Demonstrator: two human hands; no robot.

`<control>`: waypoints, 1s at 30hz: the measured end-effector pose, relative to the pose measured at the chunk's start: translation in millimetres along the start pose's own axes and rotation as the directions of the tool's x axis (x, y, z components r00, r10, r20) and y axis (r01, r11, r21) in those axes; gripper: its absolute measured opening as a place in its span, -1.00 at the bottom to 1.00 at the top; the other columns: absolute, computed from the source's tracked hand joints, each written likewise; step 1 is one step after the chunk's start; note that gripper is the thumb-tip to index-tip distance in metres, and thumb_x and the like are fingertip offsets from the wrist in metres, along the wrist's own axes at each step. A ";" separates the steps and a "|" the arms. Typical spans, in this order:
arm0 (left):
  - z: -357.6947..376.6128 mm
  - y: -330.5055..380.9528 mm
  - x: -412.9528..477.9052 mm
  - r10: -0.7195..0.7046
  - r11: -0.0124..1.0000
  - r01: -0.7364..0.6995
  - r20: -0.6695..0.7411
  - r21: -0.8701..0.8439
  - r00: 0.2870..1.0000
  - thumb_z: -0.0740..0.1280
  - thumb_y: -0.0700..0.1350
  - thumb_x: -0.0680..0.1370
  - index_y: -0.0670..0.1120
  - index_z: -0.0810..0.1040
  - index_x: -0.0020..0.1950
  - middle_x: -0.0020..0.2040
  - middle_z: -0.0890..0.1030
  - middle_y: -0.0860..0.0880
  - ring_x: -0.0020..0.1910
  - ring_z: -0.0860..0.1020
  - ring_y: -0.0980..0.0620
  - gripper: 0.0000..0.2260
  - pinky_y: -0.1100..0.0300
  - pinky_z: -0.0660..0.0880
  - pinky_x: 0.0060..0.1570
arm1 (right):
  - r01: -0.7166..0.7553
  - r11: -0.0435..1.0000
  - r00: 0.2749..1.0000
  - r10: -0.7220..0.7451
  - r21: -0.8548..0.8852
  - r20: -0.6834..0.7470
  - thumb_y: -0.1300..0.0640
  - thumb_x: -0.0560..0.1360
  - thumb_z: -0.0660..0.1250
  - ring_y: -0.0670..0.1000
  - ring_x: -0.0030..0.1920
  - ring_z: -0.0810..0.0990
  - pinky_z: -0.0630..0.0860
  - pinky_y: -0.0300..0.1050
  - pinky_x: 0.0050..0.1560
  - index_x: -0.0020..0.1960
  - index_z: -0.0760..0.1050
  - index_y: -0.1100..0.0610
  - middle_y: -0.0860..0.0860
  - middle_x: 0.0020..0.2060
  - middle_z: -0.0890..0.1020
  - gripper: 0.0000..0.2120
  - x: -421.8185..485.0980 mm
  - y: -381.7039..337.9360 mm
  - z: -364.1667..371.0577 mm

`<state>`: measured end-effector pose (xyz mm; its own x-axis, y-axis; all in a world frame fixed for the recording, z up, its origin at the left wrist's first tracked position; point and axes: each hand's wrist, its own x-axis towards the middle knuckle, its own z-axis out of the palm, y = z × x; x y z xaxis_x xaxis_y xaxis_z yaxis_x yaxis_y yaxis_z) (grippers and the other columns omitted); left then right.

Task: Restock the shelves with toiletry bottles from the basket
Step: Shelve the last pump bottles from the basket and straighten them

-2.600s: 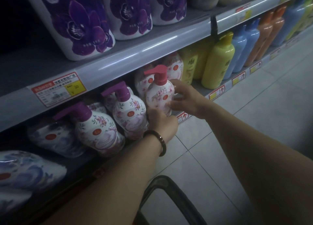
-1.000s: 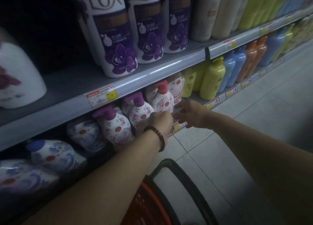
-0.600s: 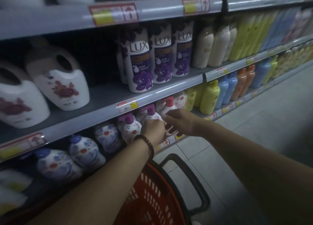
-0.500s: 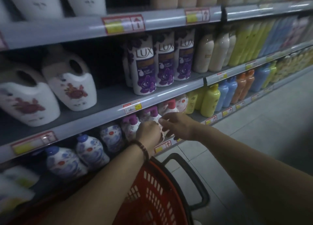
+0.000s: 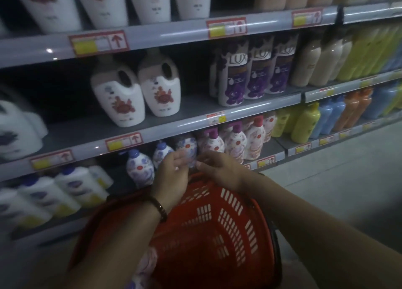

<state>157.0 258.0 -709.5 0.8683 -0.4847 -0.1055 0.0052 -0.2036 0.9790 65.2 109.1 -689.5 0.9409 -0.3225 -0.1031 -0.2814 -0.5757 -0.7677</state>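
Observation:
My left hand point(image 5: 171, 175), with a dark bracelet on the wrist, and my right hand point(image 5: 219, 169) hover close together above the far rim of the red basket point(image 5: 237, 223). Both hold nothing, fingers loosely bent. Just behind them the bottom shelf point(image 5: 272, 149) carries floral pump bottles: a blue-patterned one point(image 5: 188, 149) right behind my fingertips, purple-capped ones point(image 5: 212, 139), and a pink-capped one point(image 5: 255, 140). One floral bottle point(image 5: 145, 264) lies in the basket under my left forearm.
Above are white jugs with red flowers point(image 5: 118, 101), purple LUX bottles point(image 5: 233, 75) and beige bottles point(image 5: 306, 64). Yellow point(image 5: 305, 123), blue and orange bottles fill the bottom shelf to the right. Tiled floor point(image 5: 348, 175) lies to the right of the basket.
Both hands have let go of the pink-capped bottle on the bottom shelf and drawn back over the basket. The view has risen and pulled away, showing more shelves and the basket.

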 end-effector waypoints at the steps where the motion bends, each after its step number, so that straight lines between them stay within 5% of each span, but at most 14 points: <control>1: -9.2 -5.5 -3.4 0.004 1.000 -0.004 -0.020 0.014 1.000 0.31 -0.23 0.65 0.05 0.58 0.23 0.14 0.67 0.07 0.15 0.68 -0.01 -0.77 -0.19 0.62 0.25 | 0.008 1.000 1.000 -0.008 0.017 0.014 -0.35 0.57 0.26 0.00 0.09 0.69 0.61 0.11 0.22 0.38 0.55 0.01 0.00 0.13 0.70 -0.44 -0.9 -1.7 7.8; 11: -99.9 -70.3 -45.7 -0.058 0.983 0.092 -0.210 0.159 0.976 0.38 -0.29 0.60 0.11 0.59 0.09 0.08 0.69 0.08 0.04 0.70 -0.01 -0.73 -0.22 0.65 0.15 | -0.015 0.989 0.990 -0.006 0.144 0.141 -0.14 0.62 0.38 0.12 -0.15 0.76 0.69 0.16 -0.10 0.20 0.59 0.06 0.09 -0.08 0.73 -0.70 -6.2 -7.2 97.5; 17: -138.7 -122.4 -68.5 -0.173 0.951 0.224 -0.234 0.212 0.957 0.39 -0.15 0.57 0.03 0.69 -0.04 -0.12 0.74 0.01 -0.07 0.73 -0.09 -0.89 -0.20 0.68 0.05 | -0.030 0.997 0.974 0.012 0.076 0.228 -0.13 0.57 0.40 0.09 -0.16 0.74 0.67 0.11 0.01 -0.03 0.60 -0.06 0.08 -0.18 0.74 -0.85 -1.5 -3.3 137.0; 20: -149.5 -134.3 -74.0 -0.145 0.887 0.223 -0.214 0.404 0.966 0.39 -0.27 0.58 0.04 0.65 -0.04 -0.04 0.72 0.05 0.00 0.70 -0.03 -0.81 0.00 0.62 0.10 | -0.058 0.994 0.965 0.034 0.087 0.259 -0.26 0.47 0.37 0.13 -0.09 0.73 0.66 0.13 0.07 -0.04 0.59 -0.11 0.07 -0.14 0.73 -0.76 1.6 -2.1 156.4; 24: -156.2 -146.3 -79.9 -0.143 0.816 0.216 -0.176 0.537 0.974 0.39 -0.30 0.55 0.02 0.66 0.03 0.00 0.70 0.04 0.07 0.66 0.02 -0.78 0.15 0.55 0.12 | -0.054 0.998 0.944 0.041 0.030 0.328 0.00 0.63 0.42 -0.02 -0.08 0.62 0.47 -0.20 -0.02 -0.10 0.52 -0.08 -0.08 -0.13 0.65 -0.85 -5.4 -3.7 176.7; 27: -158.3 -154.8 -80.8 -0.146 0.772 0.227 -0.181 0.594 0.973 0.39 -0.29 0.56 -0.06 0.69 0.13 0.10 0.70 0.00 0.13 0.63 0.01 -0.78 0.24 0.46 0.14 | -0.033 0.999 0.926 0.035 -0.012 0.376 0.01 0.63 0.41 -0.10 -0.08 0.57 0.41 -0.30 -0.11 -0.07 0.52 -0.13 -0.12 -0.12 0.64 -0.87 -14.0 0.3 192.4; 30: -156.0 -164.3 -79.7 -0.144 0.759 0.239 -0.202 0.606 0.969 0.36 -0.28 0.57 -0.09 0.66 0.26 0.26 0.66 -0.07 0.29 0.60 -0.09 -0.72 0.14 0.48 0.29 | -0.060 0.998 0.921 0.052 0.010 0.385 0.00 0.61 0.43 -0.05 -0.07 0.62 0.55 -0.15 -0.01 -0.04 0.60 -0.08 0.01 -0.05 0.74 -0.94 -19.5 3.9 211.2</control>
<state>164.3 462.8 -834.8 0.9406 -0.2683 -0.2079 -0.0889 -0.7859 0.6119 85.5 271.8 -824.0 0.9249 -0.0373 -0.3784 -0.3355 -0.5481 -0.7662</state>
